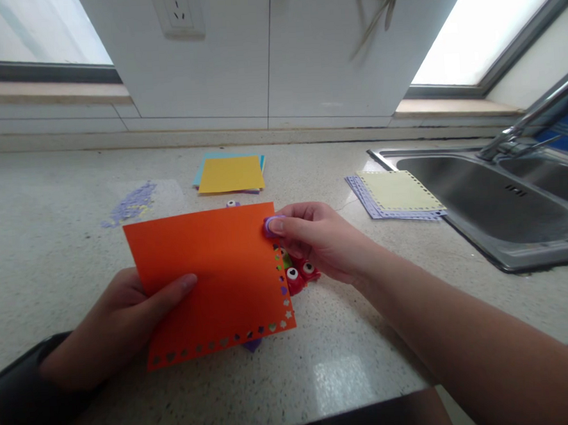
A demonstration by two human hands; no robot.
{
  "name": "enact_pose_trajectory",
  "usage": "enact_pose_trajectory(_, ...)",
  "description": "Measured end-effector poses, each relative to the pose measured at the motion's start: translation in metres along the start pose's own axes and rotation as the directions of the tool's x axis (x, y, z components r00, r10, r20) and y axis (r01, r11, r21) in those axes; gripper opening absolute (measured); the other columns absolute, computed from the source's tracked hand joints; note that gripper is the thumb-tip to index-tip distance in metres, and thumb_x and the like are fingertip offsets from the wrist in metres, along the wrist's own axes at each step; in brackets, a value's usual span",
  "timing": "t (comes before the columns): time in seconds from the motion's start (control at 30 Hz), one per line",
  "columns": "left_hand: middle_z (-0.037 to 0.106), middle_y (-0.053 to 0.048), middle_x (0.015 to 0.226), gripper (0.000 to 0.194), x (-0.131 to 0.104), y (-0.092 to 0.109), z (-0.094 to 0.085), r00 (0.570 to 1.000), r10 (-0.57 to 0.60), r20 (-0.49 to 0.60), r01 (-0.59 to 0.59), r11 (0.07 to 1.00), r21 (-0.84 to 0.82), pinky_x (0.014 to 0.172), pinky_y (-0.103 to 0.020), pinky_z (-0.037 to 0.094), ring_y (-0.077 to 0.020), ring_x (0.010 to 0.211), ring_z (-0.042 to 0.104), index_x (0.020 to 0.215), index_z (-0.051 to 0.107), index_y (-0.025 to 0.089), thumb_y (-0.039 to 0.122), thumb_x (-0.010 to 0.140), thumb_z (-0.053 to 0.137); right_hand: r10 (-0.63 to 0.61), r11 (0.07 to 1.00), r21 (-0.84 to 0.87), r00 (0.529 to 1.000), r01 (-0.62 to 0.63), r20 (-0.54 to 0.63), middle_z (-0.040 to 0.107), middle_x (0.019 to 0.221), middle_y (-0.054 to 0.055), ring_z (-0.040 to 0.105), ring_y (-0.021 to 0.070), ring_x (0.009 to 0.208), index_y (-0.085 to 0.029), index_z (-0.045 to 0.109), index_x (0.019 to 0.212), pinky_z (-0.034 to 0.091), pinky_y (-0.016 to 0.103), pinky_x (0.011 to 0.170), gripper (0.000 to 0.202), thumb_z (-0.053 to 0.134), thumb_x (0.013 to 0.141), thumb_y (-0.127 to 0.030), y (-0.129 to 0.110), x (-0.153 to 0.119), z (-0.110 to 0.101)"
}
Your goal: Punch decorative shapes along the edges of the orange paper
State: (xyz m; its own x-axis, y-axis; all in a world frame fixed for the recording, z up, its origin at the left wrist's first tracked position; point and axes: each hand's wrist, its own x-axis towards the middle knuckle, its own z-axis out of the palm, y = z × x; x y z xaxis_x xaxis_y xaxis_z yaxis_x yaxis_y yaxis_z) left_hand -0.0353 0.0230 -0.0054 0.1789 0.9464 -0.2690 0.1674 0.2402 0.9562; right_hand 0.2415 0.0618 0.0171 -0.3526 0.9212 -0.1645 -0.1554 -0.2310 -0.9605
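Head cam: L hand (138,308) holds orange paper sheet (219,255) at its L side, grip closed on it, thumb flat on the face, other fingers behind; sheet is tilted, held up over the speckled worktop (368,335), roughly centre. R hand (321,236) has its grip closed on a small purple craft punch (269,227), thumb on top, punch sitting at the sheet's R edge, nr the upper corner. Small shaped holes (hearts, stars etc.) run along the bottom edge & up the R edge to just below the punch; top edge plain. Partly hidden behind the sheet, nr R hand: red punches (295,281) w/ round white eyes. Bit of a purple item (252,345) pokes out below the sheet; another w/ a white eye (233,203) shows above it. Beyond, a paper stack (231,175), yellow on top, light blue under. To its L, a scatter of lilac & yellow paper bits (132,204). Far R, by the steel sink (489,193), a stack of edge-punched sheets (398,189), pale yellow over lilac. Black wristband (37,384) on L wrist.
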Motion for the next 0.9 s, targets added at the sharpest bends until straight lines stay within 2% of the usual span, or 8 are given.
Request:
enact_pose_trajectory(0.47, 0.081, -0.008, 0.111, 0.042, 0.0, -0.0004, 0.0001, 0.999, 0.018, -0.027, -0.017, 0.999, 0.032, 0.073, -0.033, 0.066, -0.0241, 0.083, 0.078, 0.111, 0.079, 0.023, 0.05, 0.079, 0.08, 0.016, 1.0, -0.021, 1.0, -0.015, 0.013, 0.05, 0.057, -0.005, 0.035, 0.0067, 0.046, -0.016, 0.067, 0.078, 0.024, 0.022, 0.039, 0.033, 0.083, 0.078, -0.044, -0.003, -0.0022, 0.0016)
enact_pose_trajectory(0.9, 0.081, -0.006, 0.11, 0.04, 0.0004, 0.0007, 0.0006, 0.997, 0.069, -0.028, -0.067, 0.994, 0.087, 0.075, -0.033, 0.066, -0.0247, 0.087, 0.078, 0.111, 0.081, 0.025, 0.05, 0.079, 0.079, -0.002, 0.999, -0.043, 1.0, 0.002, -0.003, 0.049, 0.06, -0.005, 0.036, 0.007, 0.048, -0.017, 0.066, 0.078, 0.023, 0.023, 0.04, 0.031, 0.083, 0.079, -0.043, -0.0007, -0.0011, 0.0002)
